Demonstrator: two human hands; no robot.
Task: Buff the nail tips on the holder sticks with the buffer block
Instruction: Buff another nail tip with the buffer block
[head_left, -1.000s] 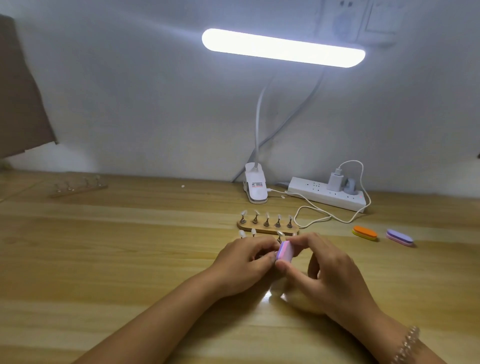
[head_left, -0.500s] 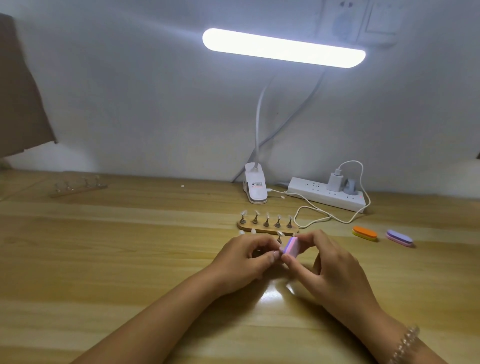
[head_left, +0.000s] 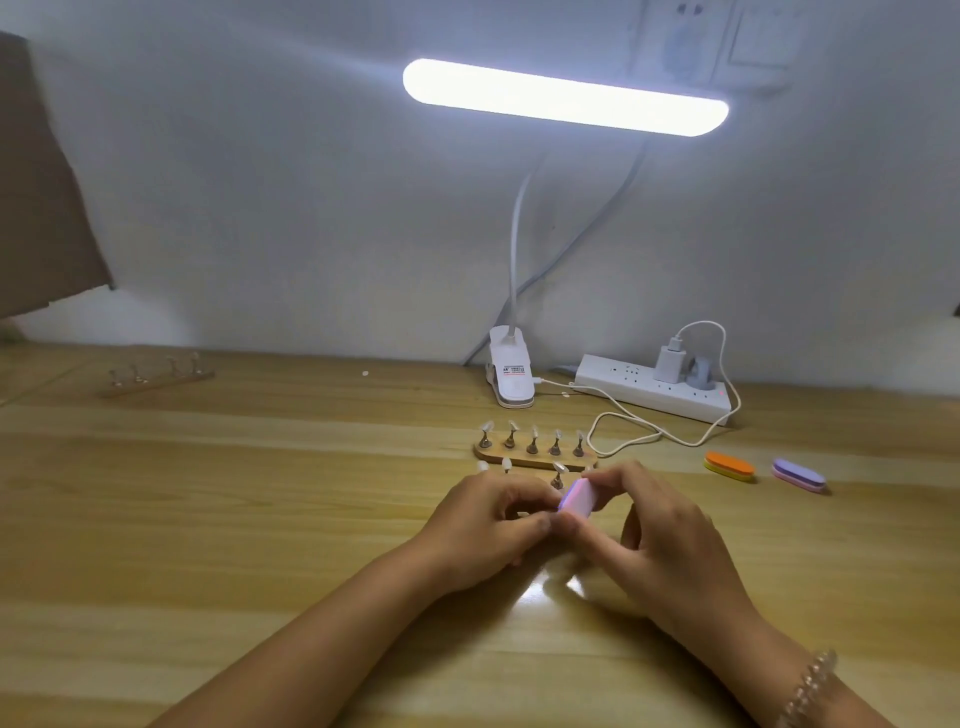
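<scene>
The right hand (head_left: 660, 540) pinches the pink-and-white rectangular buffer block (head_left: 576, 498) between thumb and fingers, just near of the oval wooden holder base (head_left: 543, 461), whose upright metal holder sticks (head_left: 532, 446) carry pale nail tips (head_left: 513, 426). The left hand (head_left: 483, 525) is curled against the block's left end; its contents are hidden. Recommended: keep the block face flat on the tip; use short, light strokes.

Smooth, shiny wood table (head_left: 234, 519) under left hand (head_left: 483, 525) and right hand (head_left: 660, 540). Dull, soft-looking pink and white buffer block (head_left: 576, 498) in the right hand. Just past the hands, shiny metal holder sticks (head_left: 532, 447) on a smooth wood base (head_left: 543, 461). Farther back, smooth white plastic power strip (head_left: 649, 392). Clear shiny beads (head_left: 810, 686) on the right wrist.
</scene>
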